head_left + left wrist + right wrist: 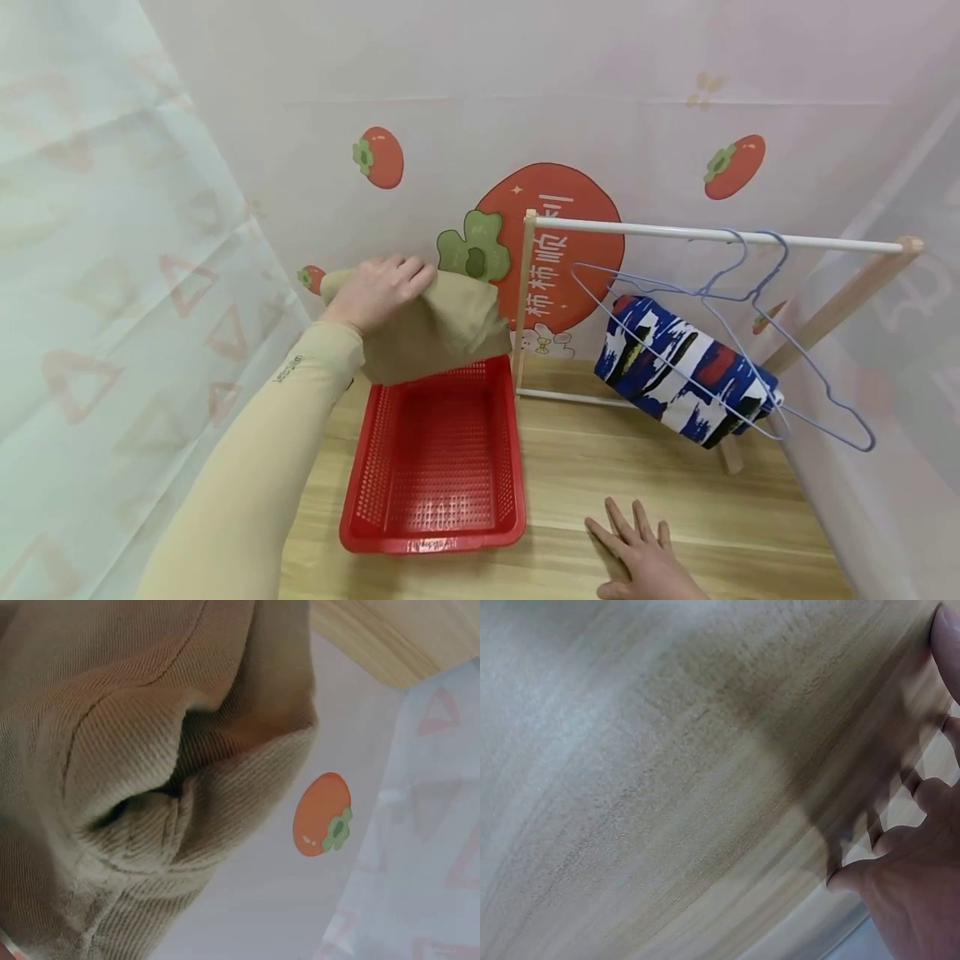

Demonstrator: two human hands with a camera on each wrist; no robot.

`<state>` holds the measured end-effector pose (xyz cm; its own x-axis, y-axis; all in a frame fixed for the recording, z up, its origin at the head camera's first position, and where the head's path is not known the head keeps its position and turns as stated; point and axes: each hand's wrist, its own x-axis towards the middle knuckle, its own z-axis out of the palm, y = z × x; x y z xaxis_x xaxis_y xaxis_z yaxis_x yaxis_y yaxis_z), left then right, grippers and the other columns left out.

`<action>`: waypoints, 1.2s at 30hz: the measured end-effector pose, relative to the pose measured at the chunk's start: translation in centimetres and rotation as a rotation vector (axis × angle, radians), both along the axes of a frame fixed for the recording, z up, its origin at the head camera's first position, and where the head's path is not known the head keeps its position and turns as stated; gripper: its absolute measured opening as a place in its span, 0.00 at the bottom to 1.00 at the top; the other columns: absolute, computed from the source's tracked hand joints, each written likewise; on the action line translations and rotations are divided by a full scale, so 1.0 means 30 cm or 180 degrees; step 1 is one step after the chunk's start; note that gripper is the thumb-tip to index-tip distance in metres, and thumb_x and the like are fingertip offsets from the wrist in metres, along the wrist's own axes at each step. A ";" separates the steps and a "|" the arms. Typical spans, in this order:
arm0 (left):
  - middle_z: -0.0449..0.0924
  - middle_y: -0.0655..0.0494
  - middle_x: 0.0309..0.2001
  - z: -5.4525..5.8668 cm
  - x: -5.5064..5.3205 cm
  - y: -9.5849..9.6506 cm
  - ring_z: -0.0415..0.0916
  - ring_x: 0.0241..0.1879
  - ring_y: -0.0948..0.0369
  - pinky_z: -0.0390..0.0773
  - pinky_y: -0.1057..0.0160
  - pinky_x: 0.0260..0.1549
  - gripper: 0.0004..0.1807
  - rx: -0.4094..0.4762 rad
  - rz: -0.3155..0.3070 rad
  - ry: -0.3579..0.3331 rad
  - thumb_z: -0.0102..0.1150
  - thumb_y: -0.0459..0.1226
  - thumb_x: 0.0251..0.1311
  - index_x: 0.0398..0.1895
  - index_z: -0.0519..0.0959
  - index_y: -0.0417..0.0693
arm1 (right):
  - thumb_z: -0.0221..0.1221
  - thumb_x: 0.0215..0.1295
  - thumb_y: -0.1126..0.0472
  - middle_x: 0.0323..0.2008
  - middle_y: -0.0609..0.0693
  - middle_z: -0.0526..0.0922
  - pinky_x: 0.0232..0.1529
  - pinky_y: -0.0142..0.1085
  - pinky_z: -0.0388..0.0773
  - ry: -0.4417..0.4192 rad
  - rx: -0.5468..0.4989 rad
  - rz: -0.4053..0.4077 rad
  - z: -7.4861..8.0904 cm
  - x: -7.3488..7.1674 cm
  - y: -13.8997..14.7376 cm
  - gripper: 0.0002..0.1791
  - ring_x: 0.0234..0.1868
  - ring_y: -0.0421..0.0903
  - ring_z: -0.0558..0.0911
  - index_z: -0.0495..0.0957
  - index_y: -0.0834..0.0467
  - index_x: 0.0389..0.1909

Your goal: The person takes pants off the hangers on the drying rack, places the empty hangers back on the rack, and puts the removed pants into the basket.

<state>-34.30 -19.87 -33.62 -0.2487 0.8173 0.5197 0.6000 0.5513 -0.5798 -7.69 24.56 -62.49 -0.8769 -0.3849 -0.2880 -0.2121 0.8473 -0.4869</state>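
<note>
My left hand (386, 292) grips a khaki garment (461, 312) from above and holds it up over the back end of a red plastic basket (431, 545). Ribbed fabric, stitched seams and a deep fold of the garment (127, 742) fill much of the left wrist view; what kind of garment it is cannot be told. That view does not show the fingers. Near the front edge, my right hand (647, 557) has its fingers spread on the wooden tabletop (577, 500). In the right wrist view, the fingertips of the right hand (919, 874) touch the wood, with nothing held.
To the right stands a rack with a white rail (637, 227) and wooden posts. Two blue wire hangers (705, 292) hang from it. Behind them is a folded blue, white and red patterned cloth (686, 367). Printed curtains (420, 75) enclose the back and sides.
</note>
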 end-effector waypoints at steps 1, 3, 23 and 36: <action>0.78 0.46 0.37 -0.001 -0.009 -0.001 0.77 0.29 0.49 0.79 0.57 0.22 0.14 0.0023 0.0003 0.0022 0.50 0.19 0.64 0.48 0.77 0.38 | 0.60 0.54 0.24 0.80 0.64 0.51 0.55 0.87 0.34 -0.0010 -0.0004 -0.0004 0.001 0.001 -0.001 0.52 0.74 0.83 0.41 0.62 0.41 0.78; 0.78 0.46 0.37 -0.002 -0.026 -0.003 0.77 0.28 0.49 0.79 0.57 0.21 0.14 0.0060 -0.0001 0.0043 0.51 0.19 0.64 0.49 0.77 0.39 | 0.61 0.54 0.24 0.80 0.64 0.50 0.55 0.87 0.33 -0.0022 -0.0026 -0.0021 0.002 0.002 -0.003 0.52 0.74 0.83 0.41 0.62 0.41 0.78; 0.76 0.46 0.37 -0.022 -0.164 0.040 0.76 0.27 0.47 0.79 0.54 0.24 0.11 0.0258 0.0080 0.0230 0.55 0.20 0.63 0.44 0.79 0.40 | 0.66 0.55 0.31 0.79 0.66 0.51 0.53 0.88 0.36 0.0225 -0.0276 -0.0067 -0.029 0.006 0.010 0.50 0.72 0.85 0.42 0.64 0.43 0.77; 0.82 0.45 0.44 -0.008 -0.221 0.040 0.79 0.39 0.43 0.84 0.48 0.38 0.13 0.0531 -0.0025 -0.0033 0.57 0.19 0.63 0.46 0.82 0.40 | 0.66 0.57 0.33 0.78 0.69 0.51 0.50 0.89 0.37 0.0419 -0.0384 0.0037 -0.037 0.009 0.016 0.49 0.70 0.88 0.43 0.64 0.46 0.77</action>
<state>-40.92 -18.66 -33.86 -0.2487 0.7218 0.6458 0.6102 0.6346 -0.4743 -7.43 25.05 -63.61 -0.8993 -0.4200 -0.1221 -0.2900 0.7816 -0.5523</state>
